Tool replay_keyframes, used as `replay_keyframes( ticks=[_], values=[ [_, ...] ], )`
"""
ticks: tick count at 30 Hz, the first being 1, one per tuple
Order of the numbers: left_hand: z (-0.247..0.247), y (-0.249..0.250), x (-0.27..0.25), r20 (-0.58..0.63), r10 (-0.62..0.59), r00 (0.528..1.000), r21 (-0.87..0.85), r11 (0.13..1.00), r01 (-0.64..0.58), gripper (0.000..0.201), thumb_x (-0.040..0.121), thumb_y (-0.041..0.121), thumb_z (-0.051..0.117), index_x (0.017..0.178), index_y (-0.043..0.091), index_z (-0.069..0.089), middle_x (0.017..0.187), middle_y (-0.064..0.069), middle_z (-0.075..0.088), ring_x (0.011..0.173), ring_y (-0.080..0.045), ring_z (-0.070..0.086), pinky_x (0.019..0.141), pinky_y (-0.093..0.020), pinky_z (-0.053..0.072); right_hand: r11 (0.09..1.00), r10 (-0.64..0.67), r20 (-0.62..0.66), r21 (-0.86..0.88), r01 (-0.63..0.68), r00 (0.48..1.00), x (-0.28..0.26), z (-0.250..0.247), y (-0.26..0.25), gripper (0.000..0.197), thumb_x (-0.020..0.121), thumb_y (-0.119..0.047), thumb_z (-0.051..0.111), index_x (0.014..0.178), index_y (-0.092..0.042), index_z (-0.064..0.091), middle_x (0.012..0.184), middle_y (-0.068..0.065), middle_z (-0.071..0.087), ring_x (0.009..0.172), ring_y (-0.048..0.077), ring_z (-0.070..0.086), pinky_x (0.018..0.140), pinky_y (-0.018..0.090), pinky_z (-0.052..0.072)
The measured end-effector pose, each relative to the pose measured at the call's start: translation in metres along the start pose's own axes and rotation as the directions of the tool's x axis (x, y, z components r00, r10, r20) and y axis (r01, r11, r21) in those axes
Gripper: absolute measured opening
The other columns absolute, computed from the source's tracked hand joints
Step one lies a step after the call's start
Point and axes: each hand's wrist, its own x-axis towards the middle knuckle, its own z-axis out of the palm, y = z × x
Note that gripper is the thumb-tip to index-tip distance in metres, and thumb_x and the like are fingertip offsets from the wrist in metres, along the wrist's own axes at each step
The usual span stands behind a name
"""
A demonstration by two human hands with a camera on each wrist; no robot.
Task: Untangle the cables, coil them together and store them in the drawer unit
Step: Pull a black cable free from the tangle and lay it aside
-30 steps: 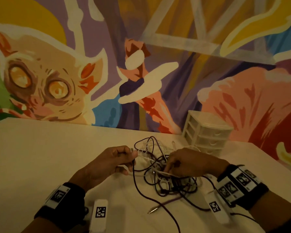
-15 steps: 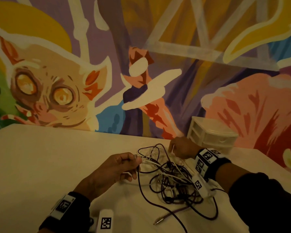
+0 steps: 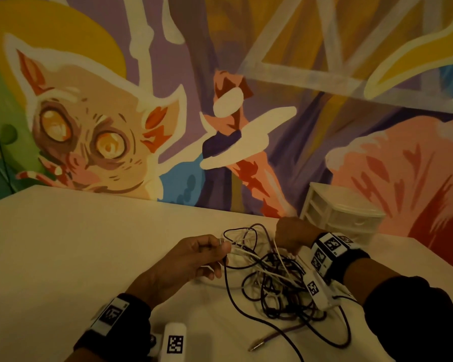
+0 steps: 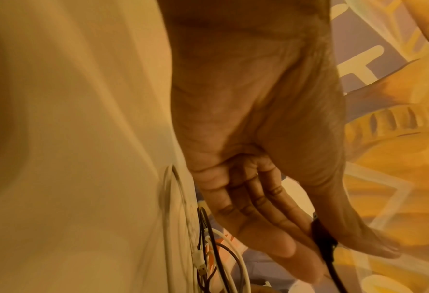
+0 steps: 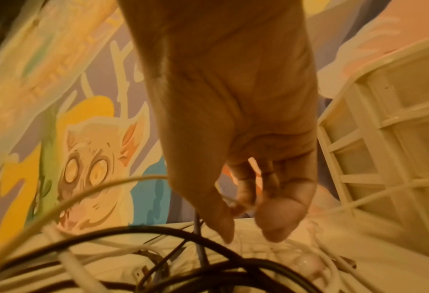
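while my left hand is pinching a dark cable end, my right hand is pinching a white strand beyond the tangle, nearer the drawer unit.

The left hand lies low at the near centre, back turned up, its forearm running in from the near left with a dark band at the wrist. Its thumb and fingers lie close together and pinch the dark plug of a cable. The right hand is farther off and to the right, its back toward the head camera, the arm in a dark sleeve coming from the near right. In the right wrist view its fingertips point down with thumb and fingers drawn near each other; whether they pinch anything is unclear.
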Motion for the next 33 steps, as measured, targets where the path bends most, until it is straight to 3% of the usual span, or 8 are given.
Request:
replay_keyframes(
  ticks=[4, 8, 15, 19, 22, 28, 31, 33],
  values=[
    [0.000, 0.001, 0.000, -0.003, 0.003, 1.000, 0.007, 1.000, -0.003, 0.065, 0.084, 0.044, 0.078, 0.115, -0.012, 0.065, 0.088, -0.006, 0.071, 0.073, -0.019, 0.065, 0.068, -0.027, 0.052, 0.996, -0.064, 0.085, -0.063, 0.069, 0.994, -0.003, -0.004, -0.006, 0.029, 0.099, -0.018, 0.060, 0.124, -0.012, 0.074, 0.132, 0.010, 0.070, 0.119, 0.031, 0.066, 0.098, 0.038, 0.056],
    [-0.001, 0.000, 0.001, -0.011, 0.012, 1.000, -0.003, 1.000, -0.012, 0.065, 0.084, 0.045, 0.078, 0.114, -0.011, 0.065, 0.089, -0.006, 0.071, 0.074, -0.020, 0.065, 0.069, -0.028, 0.052, 0.999, -0.020, 0.163, 0.045, 0.013, 0.986, -0.004, -0.014, -0.011, 0.028, 0.102, -0.015, 0.058, 0.122, -0.007, 0.076, 0.106, 0.008, 0.077, 0.091, 0.022, 0.072, 0.069, 0.023, 0.057],
    [-0.004, -0.002, 0.001, -0.026, 0.005, 1.000, -0.009, 1.000, -0.005, 0.064, 0.084, 0.047, 0.083, 0.113, -0.007, 0.068, 0.090, -0.007, 0.072, 0.074, -0.021, 0.065, 0.069, -0.029, 0.053, 0.996, 0.035, 0.121, -0.081, -0.025, 0.992, 0.001, 0.001, -0.007, 0.035, 0.093, -0.053, 0.065, 0.087, -0.019, 0.066, 0.090, -0.002, 0.067, 0.078, 0.014, 0.063, 0.082, 0.032, 0.055],
    [-0.003, 0.000, 0.001, -0.022, 0.000, 1.000, -0.001, 1.000, 0.000, 0.062, 0.082, 0.049, 0.086, 0.108, -0.004, 0.070, 0.090, -0.007, 0.072, 0.074, -0.021, 0.065, 0.071, -0.031, 0.052, 0.992, 0.019, 0.078, -0.125, -0.009, 0.997, -0.002, 0.002, -0.010, 0.046, 0.096, -0.054, 0.066, 0.114, -0.012, 0.069, 0.105, 0.007, 0.062, 0.087, 0.019, 0.057, 0.082, 0.030, 0.047],
    [-0.002, 0.001, -0.001, -0.029, 0.005, 1.000, 0.001, 1.000, -0.005, 0.057, 0.084, 0.045, 0.081, 0.108, -0.005, 0.070, 0.090, -0.007, 0.072, 0.074, -0.021, 0.065, 0.071, -0.030, 0.052, 0.999, -0.007, -0.101, 0.038, 0.011, 0.995, -0.007, -0.015, -0.007, 0.046, 0.096, -0.057, 0.067, 0.096, -0.011, 0.071, 0.099, 0.005, 0.068, 0.088, 0.019, 0.061, 0.077, 0.030, 0.046],
    [0.000, 0.004, -0.003, -0.027, 0.011, 1.000, 0.016, 1.000, -0.010, 0.060, 0.087, 0.042, 0.079, 0.111, -0.011, 0.065, 0.092, -0.008, 0.071, 0.075, -0.021, 0.064, 0.072, -0.030, 0.052, 0.923, -0.037, -0.637, 0.274, 0.271, 0.770, -0.048, -0.079, -0.005, 0.045, 0.101, -0.051, 0.064, 0.081, -0.010, 0.071, 0.080, 0.009, 0.073, 0.081, 0.028, 0.070, 0.075, 0.038, 0.051],
    [-0.001, 0.007, -0.005, -0.039, 0.022, 0.999, 0.019, 1.000, -0.021, 0.060, 0.088, 0.043, 0.079, 0.112, -0.011, 0.065, 0.094, -0.009, 0.073, 0.075, -0.022, 0.064, 0.073, -0.031, 0.052, 0.875, 0.083, -0.904, 0.267, 0.404, 0.419, -0.067, -0.116, 0.009, 0.043, 0.103, -0.054, 0.060, 0.088, -0.015, 0.073, 0.083, 0.003, 0.076, 0.079, 0.023, 0.072, 0.075, 0.039, 0.055],
    [-0.001, 0.008, -0.005, -0.056, 0.037, 0.998, 0.023, 0.999, -0.036, 0.058, 0.088, 0.042, 0.078, 0.111, -0.011, 0.066, 0.094, -0.009, 0.073, 0.074, -0.022, 0.064, 0.073, -0.031, 0.052, 0.850, 0.091, -0.911, 0.281, 0.445, 0.403, -0.070, -0.126, 0.013, 0.039, 0.103, -0.056, 0.058, 0.098, -0.019, 0.072, 0.086, -0.004, 0.078, 0.080, 0.015, 0.074, 0.075, 0.038, 0.058]
  ],
)
